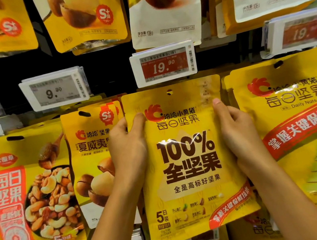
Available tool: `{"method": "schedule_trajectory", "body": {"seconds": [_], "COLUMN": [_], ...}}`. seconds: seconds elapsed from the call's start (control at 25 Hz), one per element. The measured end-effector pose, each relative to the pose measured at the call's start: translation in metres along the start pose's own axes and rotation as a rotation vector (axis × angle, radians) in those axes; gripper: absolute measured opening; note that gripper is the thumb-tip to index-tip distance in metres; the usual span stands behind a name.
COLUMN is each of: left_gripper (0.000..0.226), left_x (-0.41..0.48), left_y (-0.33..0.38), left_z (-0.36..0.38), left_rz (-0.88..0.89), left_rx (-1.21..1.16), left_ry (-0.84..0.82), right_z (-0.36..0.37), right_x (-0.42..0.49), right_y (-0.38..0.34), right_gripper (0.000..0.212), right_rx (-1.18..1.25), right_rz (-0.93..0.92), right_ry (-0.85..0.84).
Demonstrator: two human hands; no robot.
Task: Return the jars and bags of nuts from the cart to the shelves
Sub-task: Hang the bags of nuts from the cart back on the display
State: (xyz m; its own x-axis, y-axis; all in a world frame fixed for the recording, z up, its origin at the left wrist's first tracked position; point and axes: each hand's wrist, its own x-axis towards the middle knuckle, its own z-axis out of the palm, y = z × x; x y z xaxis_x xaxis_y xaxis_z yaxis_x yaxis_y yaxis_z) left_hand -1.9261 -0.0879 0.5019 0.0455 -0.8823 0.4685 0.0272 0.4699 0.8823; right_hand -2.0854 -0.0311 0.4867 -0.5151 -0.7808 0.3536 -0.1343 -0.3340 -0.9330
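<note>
A yellow bag of mixed nuts marked "100%" (188, 163) is held flat against the hanging display, its hang hole just below the red 19.90 price tag (164, 66). My left hand (129, 150) grips its left edge, thumb on the front near the logo. My right hand (238, 135) grips the right edge the same way. Whether the hole sits on a peg is hidden.
Yellow nut bags hang all around: a macadamia bag (93, 163) and a mixed nut bag (30, 193) to the left, a "Daily Nuts" bag (308, 135) to the right, more bags above and below. A white 9.90 price tag (53, 89) hangs upper left.
</note>
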Motion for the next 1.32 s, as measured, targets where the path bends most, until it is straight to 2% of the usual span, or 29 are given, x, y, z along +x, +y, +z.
{"method": "schedule_trajectory", "body": {"seconds": [0.32,0.56,0.72,0.8,0.88,0.96,1.04,1.12,1.2,1.32], "left_gripper": [0.024,0.034,0.026,0.026,0.024,0.016,0.01,0.015,0.019,0.019], "left_x": [0.002,-0.006,0.009,0.011,-0.002,-0.022,-0.038,-0.042,-0.034,-0.018], "left_y": [-0.007,-0.012,-0.008,-0.014,-0.028,-0.042,-0.049,-0.043,-0.026,-0.007], "left_z": [0.002,0.008,0.006,0.006,0.006,0.006,0.005,0.006,0.007,0.007], "left_rz": [-0.037,0.122,0.014,-0.039,0.059,0.227,0.369,0.445,0.392,0.228], "left_rx": [-0.023,0.085,0.022,0.038,0.125,0.169,0.209,0.177,0.031,-0.046], "left_ry": [0.017,0.08,0.07,0.065,0.089,0.119,0.158,0.182,0.162,0.097], "right_z": [0.011,0.017,0.017,0.019,0.021,0.023,0.023,0.018,0.014,0.017], "right_x": [0.013,0.016,0.027,0.031,0.022,0.002,-0.013,-0.016,-0.009,0.006], "right_y": [0.002,0.007,0.002,0.004,0.018,0.034,0.041,0.032,0.012,-0.009], "right_gripper": [0.035,0.051,0.04,0.038,0.035,0.028,0.021,0.016,0.021,0.031], "right_rx": [-0.006,-0.101,-0.012,-0.058,-0.197,-0.301,-0.296,-0.207,-0.109,-0.095], "right_rz": [0.029,-0.051,-0.015,-0.016,-0.09,-0.272,-0.398,-0.44,-0.475,-0.379], "right_ry": [0.09,0.124,0.153,0.139,0.189,0.278,0.326,0.338,0.358,0.328]}}
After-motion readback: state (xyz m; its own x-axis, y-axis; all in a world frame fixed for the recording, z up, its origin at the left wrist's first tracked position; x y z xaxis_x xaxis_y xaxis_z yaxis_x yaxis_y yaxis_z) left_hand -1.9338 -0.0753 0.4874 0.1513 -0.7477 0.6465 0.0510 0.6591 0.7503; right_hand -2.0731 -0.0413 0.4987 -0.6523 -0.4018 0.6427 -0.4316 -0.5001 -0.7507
